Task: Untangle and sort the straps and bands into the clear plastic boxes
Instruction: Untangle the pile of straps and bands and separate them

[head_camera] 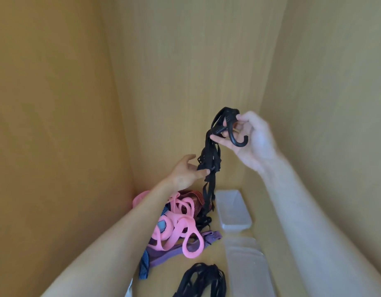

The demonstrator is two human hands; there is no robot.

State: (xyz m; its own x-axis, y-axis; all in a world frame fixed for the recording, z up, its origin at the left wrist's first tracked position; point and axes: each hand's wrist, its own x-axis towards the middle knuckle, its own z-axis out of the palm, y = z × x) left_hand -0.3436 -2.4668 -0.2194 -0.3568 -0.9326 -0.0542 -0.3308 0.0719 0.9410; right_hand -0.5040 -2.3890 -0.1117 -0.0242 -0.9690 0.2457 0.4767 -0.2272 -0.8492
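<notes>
My right hand (252, 139) holds up the top of a black strap bundle (211, 159) by its black plastic hooks (238, 140). The bundle hangs down to the shelf floor. My left hand (186, 171) pinches the same bundle lower down, between thumb and fingers. Below lies a tangled pile of pink bands (178, 224), with a purple strap (174, 254) and a blue striped strap (144, 266) under it. Another heap of black straps (203, 279) lies at the bottom edge. A clear plastic box (231, 209) stands at the back right, a second clear box (247, 266) nearer to me.
Wooden walls (56, 103) close the space in on the left, back and right. A pink object (140, 198) sits in the back left corner behind the pile. The edge of another clear container (129, 288) shows at the bottom left.
</notes>
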